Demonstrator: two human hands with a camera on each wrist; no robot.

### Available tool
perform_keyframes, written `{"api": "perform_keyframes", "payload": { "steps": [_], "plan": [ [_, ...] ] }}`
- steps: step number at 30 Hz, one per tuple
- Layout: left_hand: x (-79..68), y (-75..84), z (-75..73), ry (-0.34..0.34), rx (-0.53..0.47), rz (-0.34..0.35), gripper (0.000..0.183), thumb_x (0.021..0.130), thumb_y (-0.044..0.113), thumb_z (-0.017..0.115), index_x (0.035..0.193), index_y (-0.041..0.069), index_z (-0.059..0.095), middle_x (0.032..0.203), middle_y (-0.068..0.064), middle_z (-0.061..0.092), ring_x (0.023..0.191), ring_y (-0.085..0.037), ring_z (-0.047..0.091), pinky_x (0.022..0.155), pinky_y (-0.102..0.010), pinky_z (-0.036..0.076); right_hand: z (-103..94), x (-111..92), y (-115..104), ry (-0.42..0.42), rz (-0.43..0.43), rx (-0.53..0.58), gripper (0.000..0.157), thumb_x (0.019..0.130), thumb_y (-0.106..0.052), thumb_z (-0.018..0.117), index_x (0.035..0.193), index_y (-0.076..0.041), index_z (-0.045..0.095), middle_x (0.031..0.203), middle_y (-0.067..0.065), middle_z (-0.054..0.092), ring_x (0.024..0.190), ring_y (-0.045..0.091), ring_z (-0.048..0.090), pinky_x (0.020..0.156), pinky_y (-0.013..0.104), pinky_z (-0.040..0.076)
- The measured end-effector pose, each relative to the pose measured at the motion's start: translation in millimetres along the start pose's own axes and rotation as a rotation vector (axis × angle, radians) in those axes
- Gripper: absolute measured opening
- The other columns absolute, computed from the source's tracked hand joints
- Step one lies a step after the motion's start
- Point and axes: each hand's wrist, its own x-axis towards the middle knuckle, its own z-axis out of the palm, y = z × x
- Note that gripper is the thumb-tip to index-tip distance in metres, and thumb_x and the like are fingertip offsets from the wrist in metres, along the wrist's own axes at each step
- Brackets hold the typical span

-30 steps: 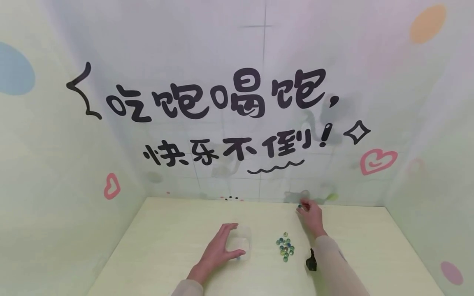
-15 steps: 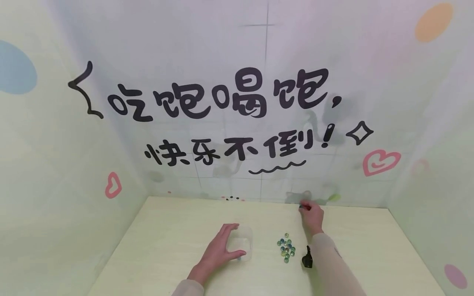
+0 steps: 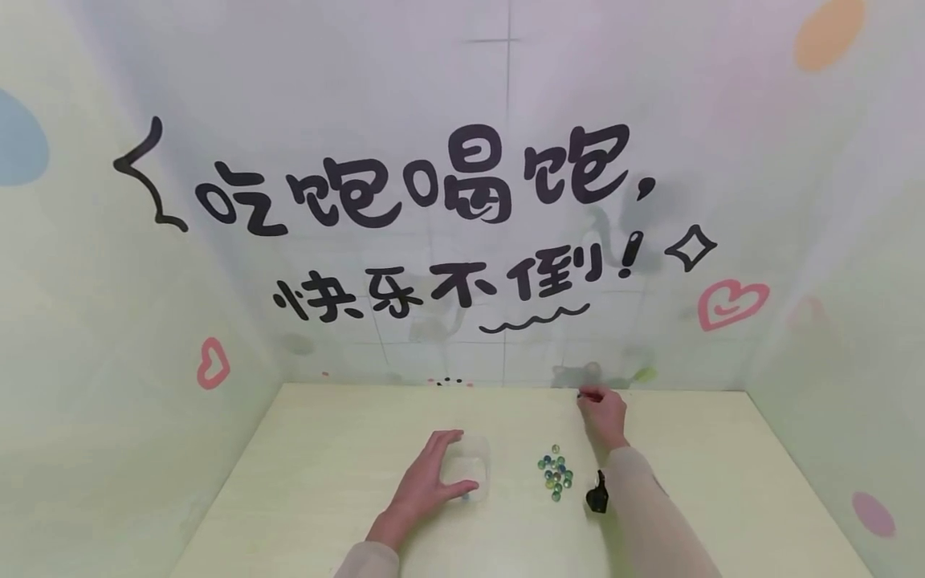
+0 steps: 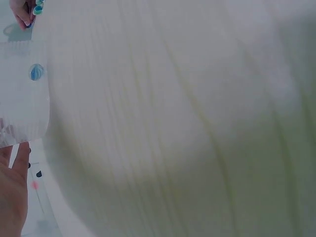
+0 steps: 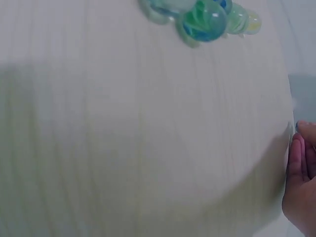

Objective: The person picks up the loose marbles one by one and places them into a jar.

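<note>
My left hand (image 3: 422, 486) grips a clear, shallow plastic container (image 3: 482, 466) from its left, fingers at the far side and thumb across the near side. A blue-swirled glass marble (image 4: 36, 72) shows through the container wall in the left wrist view. Over by the back wall, my right hand (image 3: 607, 416) pinches a small dark blue marble (image 3: 580, 394) between thumb and fingertips; most of it is hidden. Between the hands lies a loose cluster of several green, blue and yellow glass marbles (image 3: 555, 475), close up in the right wrist view as a green-blue marble (image 5: 204, 20).
A pale wood-grain table (image 3: 325, 449) meets a printed white back wall (image 3: 405, 353) right at my right hand, with side walls left and right. Beside my right forearm, a small black device (image 3: 597, 494) shows.
The head view has shifted slightly. My right fingers have drawn closer round the marble, so less of it shows, and the forearm has turned a little. The left hand and container stay put.
</note>
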Motion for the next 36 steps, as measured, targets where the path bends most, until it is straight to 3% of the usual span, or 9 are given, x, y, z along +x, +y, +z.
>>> {"api": "perform_keyframes", "payload": {
  "steps": [9, 13, 20, 27, 36],
  "plan": [
    [-2.2, -4.2, 0.0, 0.009, 0.015, 0.010, 0.082, 0.078, 0.047, 0.082, 0.145, 0.020, 0.043, 0.140, 0.002, 0.049, 0.128, -0.024, 0.056, 0.099, -0.045, 0.052, -2.6, -14, -11, 0.001, -0.017, -0.022, 0.022, 0.092, -0.004, 0.065, 0.112, 0.005, 0.071, 0.110, 0.025, 0.071, 0.102, 0.036, 0.067, 0.090, 0.041, 0.054],
    [-4.2, -5.6, 0.0, 0.028, 0.023, 0.014, 0.081, 0.078, 0.048, 0.081, 0.145, 0.019, 0.044, 0.139, 0.002, 0.050, 0.127, -0.024, 0.057, 0.097, -0.045, 0.053, -6.4, -18, -17, -0.010, -0.030, -0.031, 0.022, 0.093, -0.005, 0.065, 0.112, 0.005, 0.071, 0.110, 0.025, 0.071, 0.103, 0.037, 0.067, 0.087, 0.038, 0.055],
    [-3.5, 2.3, -0.7, 0.031, -0.026, -0.004, 0.080, 0.079, 0.048, 0.081, 0.144, 0.017, 0.045, 0.139, -0.001, 0.051, 0.128, -0.027, 0.057, 0.100, -0.048, 0.051, -23.0, -20, -34, -0.022, -0.105, -0.044, 0.022, 0.093, -0.008, 0.068, 0.112, 0.003, 0.072, 0.109, 0.023, 0.072, 0.101, 0.035, 0.068, 0.074, 0.017, 0.050],
    [-0.2, -0.1, 1.7, 0.034, -0.008, 0.008, 0.080, 0.080, 0.047, 0.081, 0.144, 0.017, 0.044, 0.140, -0.002, 0.050, 0.127, -0.029, 0.057, 0.100, -0.048, 0.051, -27.7, -26, -48, -0.039, -0.107, -0.010, 0.023, 0.092, -0.010, 0.069, 0.113, 0.000, 0.071, 0.110, 0.021, 0.073, 0.100, 0.031, 0.068, 0.071, 0.015, 0.050],
    [0.8, 1.3, 1.4, 0.031, -0.025, -0.009, 0.079, 0.080, 0.042, 0.082, 0.144, 0.015, 0.044, 0.140, -0.004, 0.051, 0.128, -0.030, 0.056, 0.101, -0.051, 0.050, -27.7, -43, -57, -0.059, -0.176, 0.045, 0.022, 0.088, -0.006, 0.072, 0.109, 0.000, 0.073, 0.108, 0.021, 0.074, 0.094, 0.024, 0.070, 0.071, 0.011, 0.051]
  ]
}}
